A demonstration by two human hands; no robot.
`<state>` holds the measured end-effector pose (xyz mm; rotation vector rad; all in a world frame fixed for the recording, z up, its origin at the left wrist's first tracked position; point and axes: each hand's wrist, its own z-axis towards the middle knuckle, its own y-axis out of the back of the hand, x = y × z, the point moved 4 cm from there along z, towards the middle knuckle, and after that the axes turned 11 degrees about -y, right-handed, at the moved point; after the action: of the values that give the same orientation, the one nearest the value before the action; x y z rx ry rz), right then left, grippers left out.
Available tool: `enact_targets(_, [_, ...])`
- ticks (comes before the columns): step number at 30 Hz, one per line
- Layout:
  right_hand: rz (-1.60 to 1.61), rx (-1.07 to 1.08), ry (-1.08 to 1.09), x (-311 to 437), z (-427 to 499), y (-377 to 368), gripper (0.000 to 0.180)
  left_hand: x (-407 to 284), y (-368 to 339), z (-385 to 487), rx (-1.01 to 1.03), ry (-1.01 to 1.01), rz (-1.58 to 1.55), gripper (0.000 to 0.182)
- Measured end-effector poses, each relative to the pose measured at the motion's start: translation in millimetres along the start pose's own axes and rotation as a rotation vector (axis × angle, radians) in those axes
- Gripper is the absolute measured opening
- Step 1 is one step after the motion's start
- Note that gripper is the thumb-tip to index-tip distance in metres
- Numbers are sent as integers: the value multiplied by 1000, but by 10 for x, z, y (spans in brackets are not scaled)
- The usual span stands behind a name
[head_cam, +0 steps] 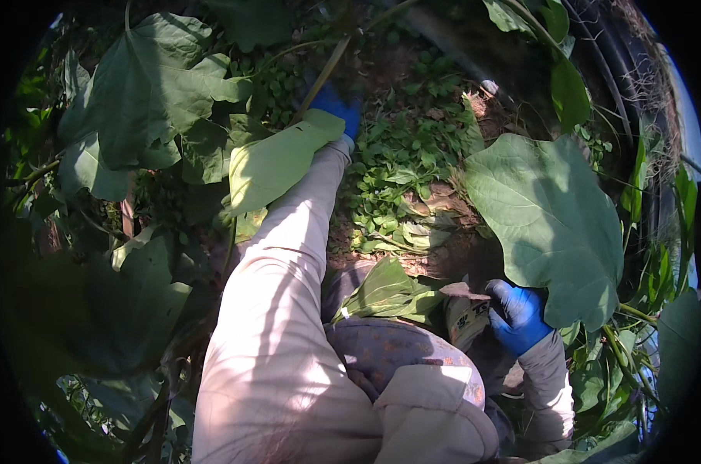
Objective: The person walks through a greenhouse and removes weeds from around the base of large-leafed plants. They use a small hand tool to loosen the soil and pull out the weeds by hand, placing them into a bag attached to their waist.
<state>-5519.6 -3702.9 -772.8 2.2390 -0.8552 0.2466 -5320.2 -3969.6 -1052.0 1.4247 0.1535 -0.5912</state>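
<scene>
My left hand (pixel 338 110), in a blue glove, reaches far forward among the plants near a thick stem (pixel 327 72). A pale green leaf (pixel 287 156) covers part of the wrist, and the shaded fingers are hard to make out. Low on the right, my blue-gloved right hand (pixel 518 319) is curled at the edge of a container (pixel 466 319) that bears printed writing. A brownish flap (pixel 465 291) shows at the container's top. Beside it, a loose green leaf (pixel 385 290) lies against my patterned clothing (pixel 397 345).
Large lobed leaves (pixel 147 87) crowd the left, and another broad leaf (pixel 550 220) hangs over my right hand. Low weeds (pixel 408 168) and dry leaves (pixel 431 232) cover the soil ahead. Dark tubing or sheeting (pixel 617 58) with dry roots runs along the upper right.
</scene>
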Motion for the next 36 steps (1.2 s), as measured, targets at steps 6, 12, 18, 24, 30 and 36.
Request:
enact_targets(6, [-112,-56,226,48,1238,-285,31,119,-332,-145,87,-18,182,88])
enact_targets(12, [167,-310,103,180,2678,-135,37,-18,-509,-47,110,26,141,91])
enact_targets(18, [129,-396,71,516,3719,-206,38,69,-498,7,126,73,213,87])
enact_targets(24, [-143,-228,25,757,4278,-177,29,95,-584,25,47,4,223,83])
enact_targets(30, [-292,-172,-6,1039,4280,-176,24,101,-541,-26,-14,-39,163,81])
enact_targets(36, [-261,-76,-36,1004,4309,-186,27,133,-595,-25,-9,-35,221,80])
